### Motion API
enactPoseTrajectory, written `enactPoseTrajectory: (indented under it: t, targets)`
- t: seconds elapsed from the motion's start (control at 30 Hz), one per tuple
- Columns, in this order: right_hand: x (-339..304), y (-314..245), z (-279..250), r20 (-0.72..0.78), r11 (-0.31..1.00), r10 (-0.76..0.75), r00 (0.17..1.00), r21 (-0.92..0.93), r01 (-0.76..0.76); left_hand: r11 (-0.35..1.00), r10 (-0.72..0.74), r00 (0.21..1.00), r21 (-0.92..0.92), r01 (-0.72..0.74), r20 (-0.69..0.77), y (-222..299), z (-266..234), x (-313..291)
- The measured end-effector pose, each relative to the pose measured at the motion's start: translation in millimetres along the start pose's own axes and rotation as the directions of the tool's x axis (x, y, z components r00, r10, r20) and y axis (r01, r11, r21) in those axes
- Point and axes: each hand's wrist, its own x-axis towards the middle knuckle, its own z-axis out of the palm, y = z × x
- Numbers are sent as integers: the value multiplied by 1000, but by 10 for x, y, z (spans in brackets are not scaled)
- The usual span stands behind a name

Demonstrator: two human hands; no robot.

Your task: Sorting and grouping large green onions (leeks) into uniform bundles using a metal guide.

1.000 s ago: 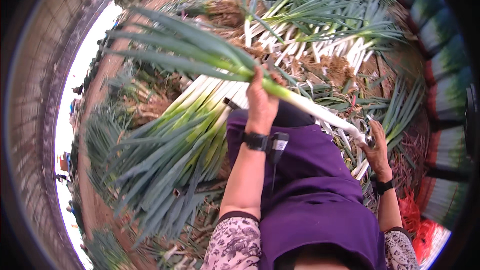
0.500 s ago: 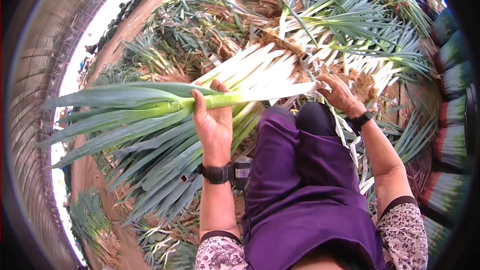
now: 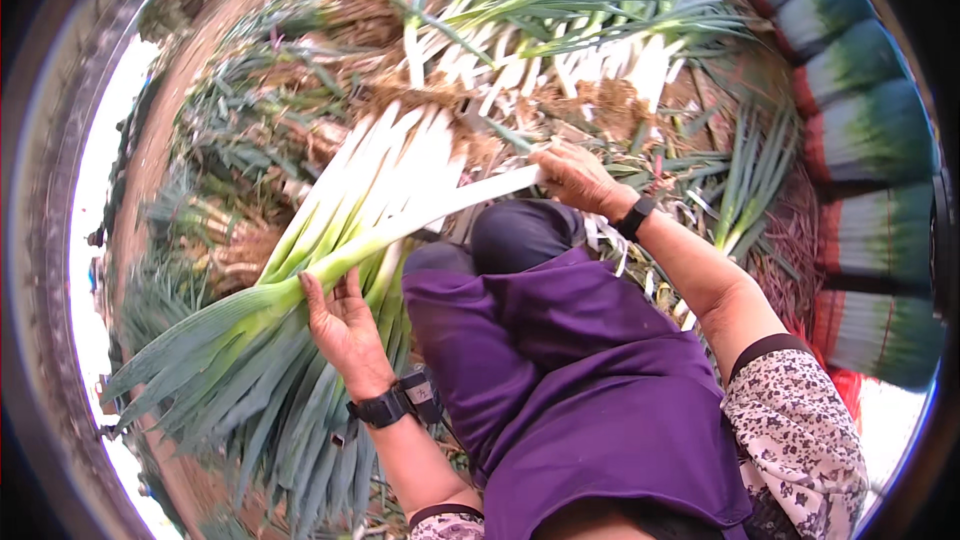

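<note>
A long leek (image 3: 440, 207) slants across in front of my knees, its white end to the right and its green leaves fanning to the lower left. My left hand (image 3: 343, 327) holds it from below where the leaves start to spread, with thumb and fingers about the stalk. At the white end my right hand (image 3: 582, 180) grips the tip with closed fingers; the root end itself is hidden by them. Under the held leek lies a heap of leeks (image 3: 345, 175) with bare white stalks, their dark green leaves spreading toward me beside my left forearm.
Ahead lie more leeks (image 3: 590, 50) with brown roots. Unpeeled leeks and leafy scraps (image 3: 220, 230) spread at the left. Stacked bundles of leeks (image 3: 868, 140) line the right side. A purple apron (image 3: 590, 380) covers my lap, and peeled strips lie beside my right knee.
The view has swung to the right, showing more stacked bundles. The held leek has tilted, its leafy end lower, and my left hand is now lower beneath the stalk.
</note>
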Motion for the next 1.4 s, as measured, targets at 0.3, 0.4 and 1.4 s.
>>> enactPoseTrajectory:
  t: [0.3, 0.4, 1.4]
  targets:
    - [-2181, 138, 30, 358, 577, 702, 616, 222, -786, 900, -233, 871, 434, 25, 433, -1316, 1365, -792]
    - [-3055, -147, -35, 242, 350, 815, 527, 520, -779, 768, -538, 469, 637, -70, 700, -1649, 1683, -1159]
    - [-949, 3000, 127, 167, 121, 975, 149, 170, -978, 438, -744, 617, 885, 159, 257, -2155, 1647, 288]
